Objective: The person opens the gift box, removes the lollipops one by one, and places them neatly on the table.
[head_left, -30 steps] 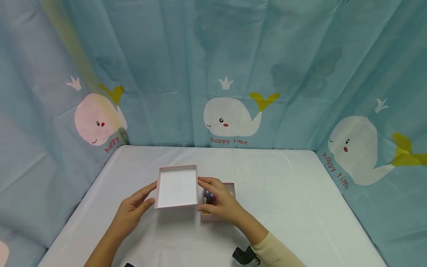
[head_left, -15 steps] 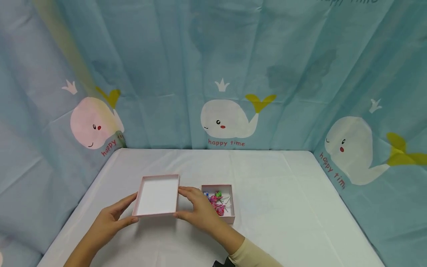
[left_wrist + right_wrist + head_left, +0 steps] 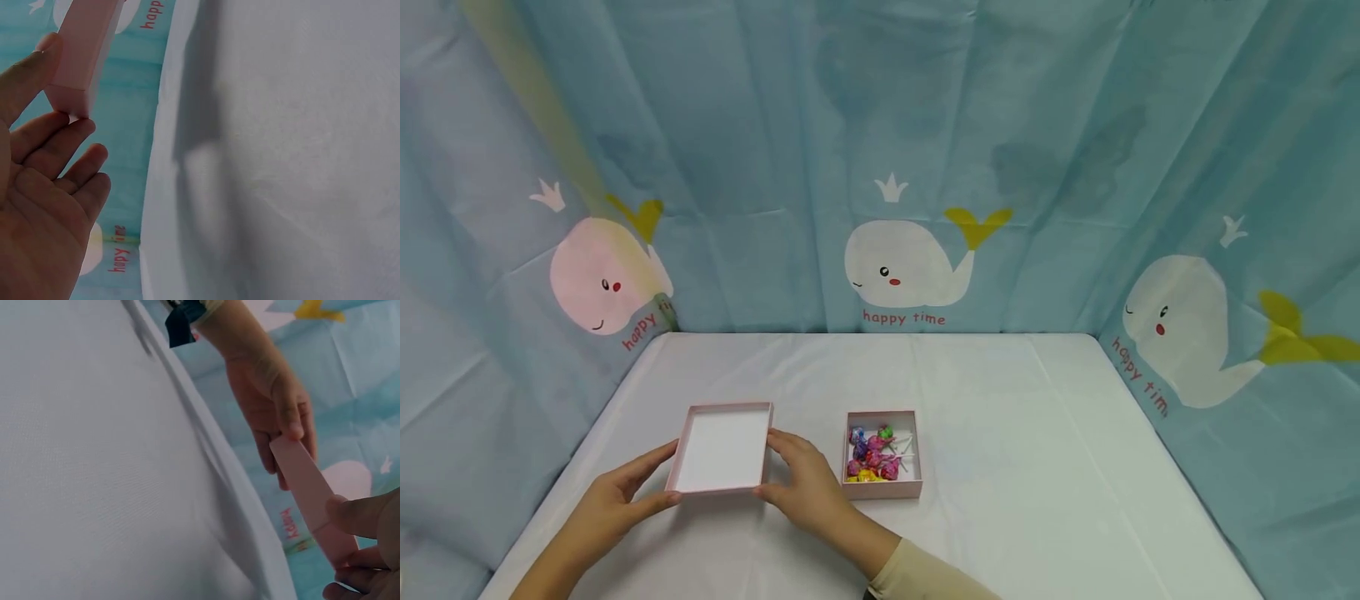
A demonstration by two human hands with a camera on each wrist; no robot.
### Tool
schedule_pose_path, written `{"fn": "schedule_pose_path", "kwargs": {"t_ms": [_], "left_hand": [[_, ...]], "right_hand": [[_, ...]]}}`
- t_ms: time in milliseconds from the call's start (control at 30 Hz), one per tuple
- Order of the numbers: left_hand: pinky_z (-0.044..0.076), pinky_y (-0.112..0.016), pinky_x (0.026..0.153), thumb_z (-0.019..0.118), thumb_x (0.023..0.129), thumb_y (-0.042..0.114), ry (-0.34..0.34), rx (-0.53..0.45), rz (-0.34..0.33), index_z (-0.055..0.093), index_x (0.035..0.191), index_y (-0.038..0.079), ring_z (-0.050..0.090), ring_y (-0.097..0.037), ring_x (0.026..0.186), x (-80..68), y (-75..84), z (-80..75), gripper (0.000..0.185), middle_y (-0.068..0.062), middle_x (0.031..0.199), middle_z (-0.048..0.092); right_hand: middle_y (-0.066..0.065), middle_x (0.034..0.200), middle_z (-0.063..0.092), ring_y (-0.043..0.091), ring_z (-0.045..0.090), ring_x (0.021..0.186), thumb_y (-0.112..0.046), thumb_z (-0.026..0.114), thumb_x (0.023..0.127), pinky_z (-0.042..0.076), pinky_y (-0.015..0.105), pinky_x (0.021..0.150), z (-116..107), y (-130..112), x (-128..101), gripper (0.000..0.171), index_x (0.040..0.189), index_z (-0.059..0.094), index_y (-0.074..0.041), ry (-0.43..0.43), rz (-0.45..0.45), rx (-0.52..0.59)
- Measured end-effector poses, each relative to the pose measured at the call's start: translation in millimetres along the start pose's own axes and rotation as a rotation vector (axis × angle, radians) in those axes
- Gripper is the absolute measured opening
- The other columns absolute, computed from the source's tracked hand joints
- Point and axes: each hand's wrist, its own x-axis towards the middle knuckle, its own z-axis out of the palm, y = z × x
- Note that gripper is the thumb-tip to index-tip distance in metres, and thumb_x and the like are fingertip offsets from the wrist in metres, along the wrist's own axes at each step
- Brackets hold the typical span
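A shallow pink box lid (image 3: 721,448) with its white inside facing up is held between both hands, over the left part of the table. My left hand (image 3: 601,510) pinches its left side, thumb at the near corner and fingers along the edge. On the opposite side, my right hand (image 3: 808,487) grips the lid between thumb and fingers. Both wrist views show the pink side wall (image 3: 81,56) between thumb and fingertips. To the right stands the uncovered pink box (image 3: 883,490), with several wrapped lollipops (image 3: 874,457) inside, their white sticks pointing right.
A white cloth (image 3: 1037,467) covers the table. Blue curtains (image 3: 760,167) printed with whales stand behind it and along both sides. The box with lollipops sits just right of my right hand.
Both hands have carried the lid left and nearer to me, lowering it. The box and its lollipops, earlier partly behind the right hand, now show fully.
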Motion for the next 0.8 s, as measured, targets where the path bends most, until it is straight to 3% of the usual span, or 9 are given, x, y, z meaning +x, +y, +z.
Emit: {"fn": "schedule_pose_path", "kwargs": {"t_ms": [133, 267, 367, 467, 567, 600, 667, 800], "left_hand": [[0.035, 0.006, 0.094, 0.082, 0.088, 0.032, -0.023, 0.012, -0.040, 0.050, 0.152, 0.013, 0.028, 0.033, 0.120, 2.5, -4.0, 2.3, 0.074, 0.015, 0.145, 0.048], [0.032, 0.008, 0.094, 0.084, 0.087, 0.027, -0.031, -0.004, -0.003, 0.053, 0.149, 0.006, 0.029, 0.033, 0.120, 7.0, -8.7, 8.6, 0.072, -0.007, 0.150, 0.053], [0.032, 0.008, 0.094, 0.085, 0.085, 0.029, -0.045, 0.025, -0.016, 0.055, 0.146, 0.004, 0.030, 0.029, 0.123, 10.5, -10.4, 13.4, 0.073, -0.023, 0.148, 0.054], [0.040, 0.001, 0.095, 0.086, 0.081, 0.040, -0.072, 0.112, -0.078, 0.057, 0.145, 0.005, 0.043, 0.001, 0.140, 13.4, -12.0, 18.9, 0.078, -0.021, 0.147, 0.056], [0.055, -0.025, 0.104, 0.086, 0.079, 0.045, -0.102, 0.180, -0.100, 0.057, 0.144, 0.002, 0.048, -0.041, 0.140, 15.4, -15.0, 24.3, 0.083, -0.022, 0.147, 0.056], [0.056, -0.035, 0.105, 0.086, 0.079, 0.046, -0.106, 0.198, -0.104, 0.057, 0.144, 0.002, 0.047, -0.048, 0.138, 15.7, -16.2, 26.0, 0.085, -0.023, 0.147, 0.056], [0.053, -0.052, 0.106, 0.087, 0.079, 0.045, -0.107, 0.212, -0.090, 0.056, 0.144, -0.001, 0.048, -0.052, 0.135, 16.0, -18.9, 28.2, 0.085, -0.026, 0.146, 0.055], [0.053, -0.056, 0.104, 0.087, 0.079, 0.046, -0.091, 0.236, -0.073, 0.057, 0.143, -0.001, 0.050, -0.051, 0.133, 16.4, -20.3, 29.7, 0.085, -0.025, 0.144, 0.057]], "right_hand": [[-0.001, 0.151, 0.055, 0.019, 0.051, 0.140, -0.026, 0.087, 0.083, 0.046, 0.034, 0.118, 4, 3, 2, 0.070, 0.145, 0.058, -0.012, -0.001, 0.029, -0.019], [0.001, 0.147, 0.059, 0.019, 0.053, 0.137, -0.024, 0.089, 0.081, 0.046, 0.033, 0.118, 9, 8, 4, 0.068, 0.142, 0.061, -0.011, 0.009, 0.045, -0.043], [0.002, 0.140, 0.064, 0.018, 0.056, 0.133, -0.023, 0.091, 0.078, 0.047, 0.031, 0.116, 13, 15, 5, 0.067, 0.138, 0.064, -0.010, 0.011, 0.050, -0.099], [0.000, 0.133, 0.068, 0.017, 0.058, 0.128, -0.026, 0.093, 0.075, 0.047, 0.028, 0.113, 17, 22, 5, 0.066, 0.134, 0.066, -0.010, -0.001, 0.058, -0.171], [-0.001, 0.127, 0.070, 0.016, 0.059, 0.123, -0.029, 0.094, 0.074, 0.048, 0.027, 0.111, 19, 28, 3, 0.066, 0.131, 0.068, -0.010, -0.004, 0.042, -0.223], [-0.001, 0.126, 0.070, 0.016, 0.059, 0.123, -0.030, 0.094, 0.074, 0.048, 0.027, 0.111, 20, 29, 3, 0.066, 0.131, 0.068, -0.010, -0.005, 0.039, -0.234], [-0.001, 0.125, 0.070, 0.017, 0.059, 0.122, -0.031, 0.093, 0.074, 0.048, 0.027, 0.111, 20, 31, 3, 0.066, 0.131, 0.068, -0.009, -0.003, 0.027, -0.255], [-0.001, 0.125, 0.070, 0.017, 0.059, 0.122, -0.032, 0.092, 0.075, 0.047, 0.029, 0.112, 22, 30, 3, 0.064, 0.130, 0.068, -0.010, 0.001, 0.018, -0.290]]}}
